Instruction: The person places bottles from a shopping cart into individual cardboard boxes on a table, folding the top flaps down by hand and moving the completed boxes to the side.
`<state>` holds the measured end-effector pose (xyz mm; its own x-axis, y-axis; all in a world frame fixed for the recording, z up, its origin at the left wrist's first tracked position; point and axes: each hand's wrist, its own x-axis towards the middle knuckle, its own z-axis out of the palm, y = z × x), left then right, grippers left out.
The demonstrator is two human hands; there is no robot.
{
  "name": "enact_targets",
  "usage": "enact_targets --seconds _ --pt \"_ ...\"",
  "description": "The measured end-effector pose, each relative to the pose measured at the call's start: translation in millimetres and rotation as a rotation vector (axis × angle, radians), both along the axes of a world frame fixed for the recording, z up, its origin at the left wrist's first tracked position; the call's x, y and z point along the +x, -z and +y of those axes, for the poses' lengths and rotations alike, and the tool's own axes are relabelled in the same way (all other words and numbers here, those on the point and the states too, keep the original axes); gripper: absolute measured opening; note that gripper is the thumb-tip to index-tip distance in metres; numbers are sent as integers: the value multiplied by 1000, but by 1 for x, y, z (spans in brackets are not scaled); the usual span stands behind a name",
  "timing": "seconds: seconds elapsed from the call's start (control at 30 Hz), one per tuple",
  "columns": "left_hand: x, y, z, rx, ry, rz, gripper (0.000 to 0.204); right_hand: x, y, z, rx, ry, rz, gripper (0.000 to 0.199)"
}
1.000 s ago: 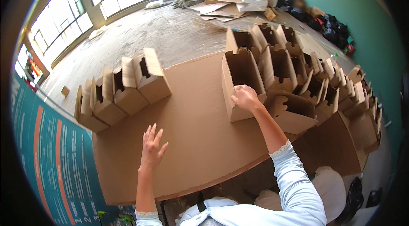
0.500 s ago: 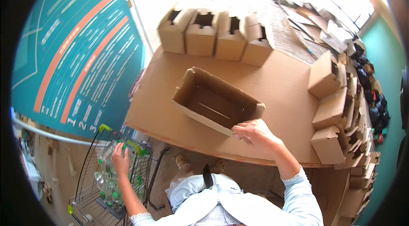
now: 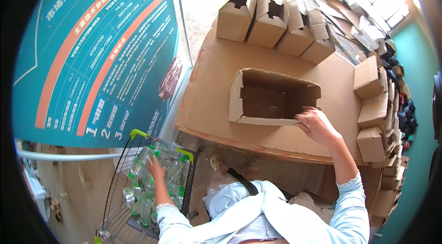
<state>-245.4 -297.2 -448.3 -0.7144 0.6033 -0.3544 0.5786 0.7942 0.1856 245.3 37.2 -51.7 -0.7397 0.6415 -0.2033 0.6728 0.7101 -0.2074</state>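
My right hand (image 3: 316, 124) grips the near right corner of an open-topped cardboard box (image 3: 271, 120), thumb and fingers closed over its edge. The box stands on a large cardboard-covered table (image 3: 212, 97); nothing shows inside it but its brown bottom. Low on the left, my left hand (image 3: 157, 169) reaches into a wire shopping cart (image 3: 188, 189), fingers apart among clear plastic bottles (image 3: 146, 207) with green caps. Its fingertips are close to a bottle top, and I see none held.
Several open cardboard boxes (image 3: 269, 28) line the table's far edge. More boxes (image 3: 370, 110) and stacked cardboard lie along the right side. A tall teal printed banner (image 3: 106, 60) stands at left, above a white rail (image 3: 78, 156). Loose cardboard sheets (image 3: 340, 14) lie beyond the table.
The view has swung left, so the table appears farther right. The held box has turned, its long side now nearly level. My left hand remains over the bottles, its fingers lower among them.
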Motion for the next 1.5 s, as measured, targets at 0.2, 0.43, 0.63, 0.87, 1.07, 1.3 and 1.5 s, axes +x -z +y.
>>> enact_targets --seconds 0.2,0.43,0.63,0.87,1.07,1.3,1.5 --pt "-23 100 19 -349 309 -516 91 6 -8 -24 -52 63 22 5" --pt "26 76 10 -438 340 -216 104 17 0 -52 19 140 -1 6" --pt "34 45 7 -257 167 -193 101 14 1 -58 47 114 26 8" --pt "-46 -18 -19 621 -343 -309 80 16 13 -53 116 99 136 7" --pt "-16 -277 92 1614 -315 -539 69 27 18 -41 -174 153 164 10" --pt "157 -460 246 1747 799 -1556 85 55 10 -47 -87 22 303 16" --pt "328 -463 331 803 1228 -723 75 69 17 -48 121 -24 315 17"
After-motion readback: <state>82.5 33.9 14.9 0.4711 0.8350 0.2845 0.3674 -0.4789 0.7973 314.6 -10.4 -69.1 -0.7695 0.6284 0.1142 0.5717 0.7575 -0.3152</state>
